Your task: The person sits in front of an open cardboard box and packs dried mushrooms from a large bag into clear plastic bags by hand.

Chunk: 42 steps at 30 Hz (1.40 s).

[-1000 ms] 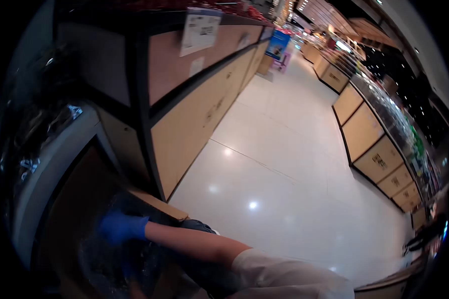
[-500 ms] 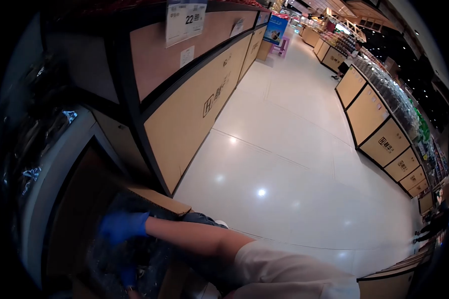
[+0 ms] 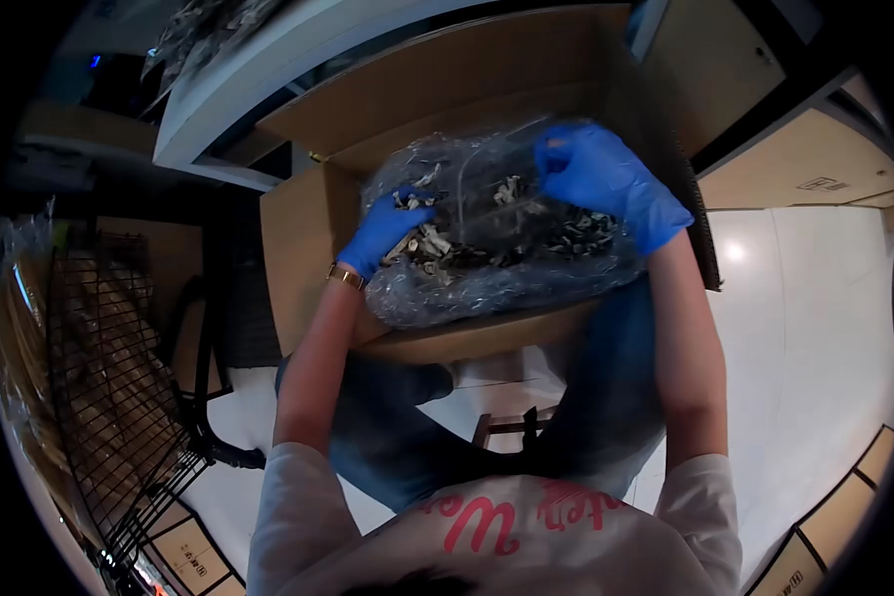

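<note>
A clear plastic bag (image 3: pixel 507 288) lies open inside a cardboard box (image 3: pixel 303 243). Dark and pale crinkled dried pieces, resembling dried black fungus (image 3: pixel 432 241), are spread in it. My left hand (image 3: pixel 390 226), in a blue glove, is at the bag's left side, with some of these pieces between thumb and fingers. Over the bag's back right part is my right hand (image 3: pixel 601 177), gloved too. Its fingers are curled together; what they hold, if anything, I cannot make out. More dark pieces (image 3: pixel 581 233) lie just below it.
The box rests at my knees, below a pale-framed shelf (image 3: pixel 219 109). A black wire basket (image 3: pixel 114 338) with packaged goods stands at left. Wooden cabinets (image 3: pixel 795 169) line the right beside the pale floor (image 3: pixel 790 298). A small stool (image 3: pixel 507 425) shows between my legs.
My view has swung from the shop aisle down to the box. Both hands now show clearly over the bag; before, the right was blurred and the left mostly hidden.
</note>
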Motion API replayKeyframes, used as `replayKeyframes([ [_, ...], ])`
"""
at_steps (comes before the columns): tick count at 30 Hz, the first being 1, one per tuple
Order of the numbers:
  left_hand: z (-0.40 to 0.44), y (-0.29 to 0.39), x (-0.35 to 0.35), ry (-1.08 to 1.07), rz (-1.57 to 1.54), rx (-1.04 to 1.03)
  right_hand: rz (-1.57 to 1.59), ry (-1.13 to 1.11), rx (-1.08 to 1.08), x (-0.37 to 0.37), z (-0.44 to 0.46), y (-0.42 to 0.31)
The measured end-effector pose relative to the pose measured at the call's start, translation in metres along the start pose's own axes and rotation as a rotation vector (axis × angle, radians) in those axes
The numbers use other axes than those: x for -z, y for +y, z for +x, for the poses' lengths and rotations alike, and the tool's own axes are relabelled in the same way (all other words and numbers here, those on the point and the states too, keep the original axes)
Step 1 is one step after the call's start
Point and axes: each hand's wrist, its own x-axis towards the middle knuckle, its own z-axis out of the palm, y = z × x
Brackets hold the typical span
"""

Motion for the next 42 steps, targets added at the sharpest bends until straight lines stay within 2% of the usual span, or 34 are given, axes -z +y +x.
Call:
replayKeyframes([
  [4,0.006,-0.001,0.02,0.077,-0.067,-0.05,0.005,-0.025,-0.018,-0.012,0.002,0.001],
  [9,0.0,0.027,0.027,0.135,-0.109,-0.118,0.003,0.104,0.218,-0.04,0.011,0.003],
  [12,-0.004,0.039,0.02,0.183,-0.149,-0.171,-0.037,0.099,0.264,-0.057,0.018,0.001],
  [17,-0.009,0.048,0.003,0.103,-0.182,-0.171,-0.087,0.014,0.269,-0.074,0.026,-0.007],
  [21,0.007,0.024,-0.014,-0.021,-0.116,-0.203,-0.149,0.022,0.216,-0.084,0.028,-0.008],
  [24,0.005,0.025,-0.027,0.114,0.384,-0.419,-0.133,0.003,0.244,-0.083,0.026,-0.009],
  [27,0.006,0.019,-0.032,0.12,0.507,-0.486,-0.144,0.027,0.272,-0.087,0.026,-0.006],
  [29,0.005,0.018,-0.037,0.115,0.521,-0.447,-0.163,0.008,0.263,-0.084,0.025,-0.008],
  [34,0.0,0.031,-0.036,-0.033,0.49,-0.604,-0.153,0.009,0.207,-0.081,0.027,-0.003],
  [38,0.001,0.026,-0.035,-0.081,0.465,-0.592,-0.077,0.037,0.227,-0.08,0.025,-0.003],
  [40,0.002,0.027,-0.038,-0.177,0.542,-0.509,-0.058,0.013,0.234,-0.081,0.023,-0.004],
  [42,0.002,0.022,-0.04,-0.232,0.566,-0.456,-0.148,-0.027,0.396,-0.084,0.02,-0.007],
])
